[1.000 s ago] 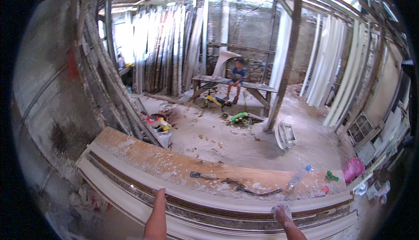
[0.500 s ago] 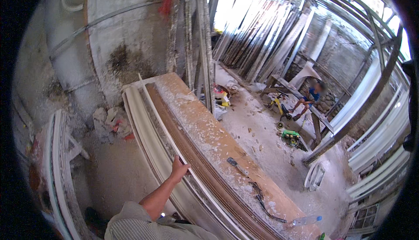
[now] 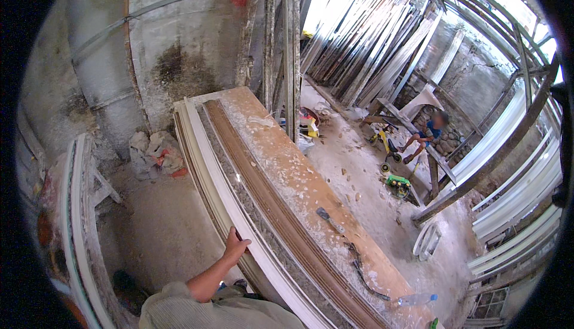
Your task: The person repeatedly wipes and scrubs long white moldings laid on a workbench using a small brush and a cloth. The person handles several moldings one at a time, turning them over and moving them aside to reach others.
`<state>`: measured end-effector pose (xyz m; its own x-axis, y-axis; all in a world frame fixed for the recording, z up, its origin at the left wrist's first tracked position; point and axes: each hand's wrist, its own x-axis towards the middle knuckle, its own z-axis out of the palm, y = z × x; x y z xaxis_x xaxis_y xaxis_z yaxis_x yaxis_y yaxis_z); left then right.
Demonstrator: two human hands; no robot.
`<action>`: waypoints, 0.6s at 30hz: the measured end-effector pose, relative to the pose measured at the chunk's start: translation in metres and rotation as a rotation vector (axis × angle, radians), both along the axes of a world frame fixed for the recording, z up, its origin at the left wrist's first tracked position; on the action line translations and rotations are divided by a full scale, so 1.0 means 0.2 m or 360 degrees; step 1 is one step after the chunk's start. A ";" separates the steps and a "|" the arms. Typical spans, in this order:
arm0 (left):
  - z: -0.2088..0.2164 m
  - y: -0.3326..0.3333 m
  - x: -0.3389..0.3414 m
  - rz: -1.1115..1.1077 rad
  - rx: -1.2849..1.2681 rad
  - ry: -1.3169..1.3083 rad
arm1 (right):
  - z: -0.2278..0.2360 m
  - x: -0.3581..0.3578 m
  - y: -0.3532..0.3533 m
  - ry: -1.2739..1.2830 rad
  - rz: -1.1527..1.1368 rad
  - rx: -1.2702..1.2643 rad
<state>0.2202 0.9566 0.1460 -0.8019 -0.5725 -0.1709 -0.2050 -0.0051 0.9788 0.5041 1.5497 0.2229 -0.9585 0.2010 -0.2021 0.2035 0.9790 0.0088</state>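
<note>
My left hand (image 3: 235, 248) is closed on the left edge of a long white moulding strip (image 3: 251, 232). Something small and dark shows between its thumb and fingers, too little to name. The strip runs nearly the length of the workbench, its wide face up, over a cream-coloured profiled length (image 3: 194, 158) along the bench's left edge. To its right lies a brown ribbed length (image 3: 263, 194), with a grey, crumb-covered band between them. My right hand is out of view.
White flakes litter the plywood bench top (image 3: 287, 164). On it lie a scraper or brush (image 3: 329, 220), a dark cord (image 3: 357, 263) and a clear bottle (image 3: 417, 299). More long mouldings (image 3: 78, 209) rest at left. Beyond, a person (image 3: 429, 132) sits near a green toy (image 3: 399, 185).
The white strip has shifted left, away from the brown length, and now shows a wider face. My left hand has moved slightly left and nearer with it. The view has shifted a little.
</note>
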 end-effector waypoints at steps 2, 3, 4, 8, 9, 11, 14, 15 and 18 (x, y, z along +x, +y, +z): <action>-0.07 -0.02 0.05 0.0002 0.0048 -0.0186 | -0.02 0.02 -0.04 0.0043 -0.0001 -0.0030; -0.11 -0.04 0.06 0.0046 -0.0235 -0.0254 | -0.03 0.03 -0.06 -0.0063 -0.0043 -0.0139; -0.15 -0.05 0.06 0.0072 -0.0492 -0.0361 | -0.05 0.04 -0.07 -0.0166 -0.0084 -0.0245; -0.30 0.00 0.09 0.0561 0.0127 -0.0359 | -0.17 0.12 -0.11 -0.0037 -0.0003 -0.0227; -0.32 0.02 0.08 0.0625 0.0206 -0.0330 | -0.22 0.14 -0.13 0.0313 0.0055 -0.0351; -0.32 0.06 0.06 0.0725 0.0417 -0.0309 | -0.27 0.15 -0.13 0.0138 0.0038 -0.0356; -0.27 0.02 -0.02 0.0805 0.0652 -0.0509 | -0.31 0.15 -0.13 0.0040 -0.0008 -0.0285; -0.26 0.02 -0.04 0.0867 0.0545 -0.0555 | -0.31 0.15 -0.14 0.0046 0.0020 -0.0280; -0.30 -0.07 -0.09 0.1156 0.0820 -0.0554 | -0.27 0.10 -0.20 0.0041 0.0127 -0.0267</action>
<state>0.2014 0.9428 0.0870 -0.1368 -0.6980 -0.7029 -0.2615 -0.6590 0.7052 0.5241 1.5089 0.1688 -0.9754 0.0895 -0.2014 0.1229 0.9794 -0.1602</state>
